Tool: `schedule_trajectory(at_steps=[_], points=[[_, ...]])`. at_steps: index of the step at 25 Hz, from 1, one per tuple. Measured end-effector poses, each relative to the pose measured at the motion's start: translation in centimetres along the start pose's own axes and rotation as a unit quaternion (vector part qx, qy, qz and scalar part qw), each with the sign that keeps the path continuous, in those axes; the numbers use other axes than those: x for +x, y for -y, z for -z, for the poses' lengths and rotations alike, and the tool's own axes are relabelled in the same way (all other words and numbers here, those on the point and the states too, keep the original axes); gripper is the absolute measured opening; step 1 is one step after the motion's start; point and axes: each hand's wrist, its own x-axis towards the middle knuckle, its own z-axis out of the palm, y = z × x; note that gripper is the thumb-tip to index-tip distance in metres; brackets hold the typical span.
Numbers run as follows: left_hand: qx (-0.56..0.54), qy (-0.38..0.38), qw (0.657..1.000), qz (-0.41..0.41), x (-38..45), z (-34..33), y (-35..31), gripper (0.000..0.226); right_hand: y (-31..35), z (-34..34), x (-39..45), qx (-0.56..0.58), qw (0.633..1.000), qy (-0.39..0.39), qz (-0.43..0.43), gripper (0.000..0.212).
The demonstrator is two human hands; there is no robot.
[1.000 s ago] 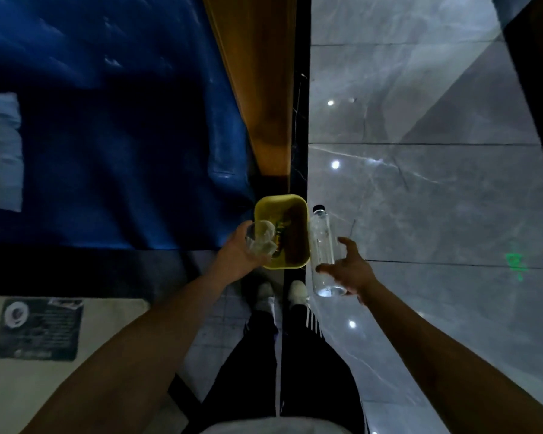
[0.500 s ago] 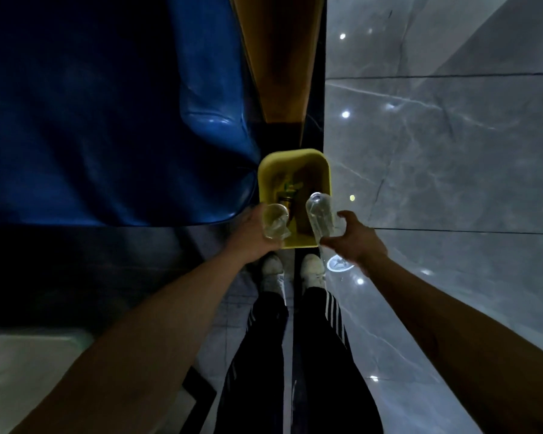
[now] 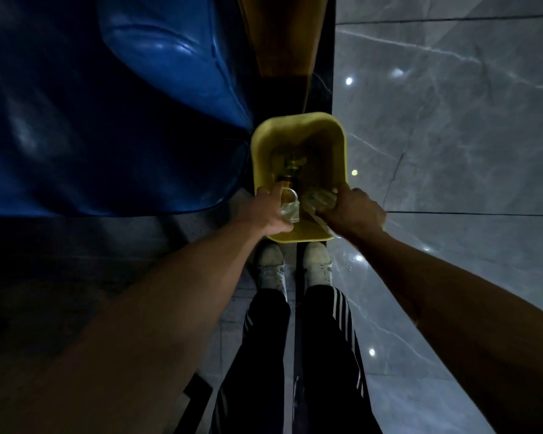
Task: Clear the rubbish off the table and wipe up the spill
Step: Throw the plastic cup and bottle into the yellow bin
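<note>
Cup (image 3: 289, 207) within left fingers (image 3: 276, 192); bottle (image 3: 318, 200) seemingly within right.

Dim indoor room, home or lounge, cannot tell which. Polished grey marble-look floor tiles (image 3: 452, 151) at 3 o'clock reflect ceiling spotlights. Blue padded seat (image 3: 107, 120) at 10 o'clock. Small yellow waste bin (image 3: 264, 145) stands on floor, centre.
</note>
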Motion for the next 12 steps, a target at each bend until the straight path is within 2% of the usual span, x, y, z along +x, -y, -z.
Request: schedule_trajectory(at_steps=[4,8,12], points=[[-0.002,-0.001,1.000,0.001,0.8,-1.3,0.5,0.100,0.2,-1.3,0.4,0.011,1.000,0.014,0.020,0.063],[-0.034,0.009,0.999,-0.004,0.0,-1.6,1.2,0.103,0.1,-1.6,-0.4,0.088,0.992,0.082,0.027,0.049],[-0.020,0.017,1.000,0.006,-2.1,-0.9,1.8,0.096,0.1,0.0,-1.9,0.074,0.988,0.130,0.047,0.042]])
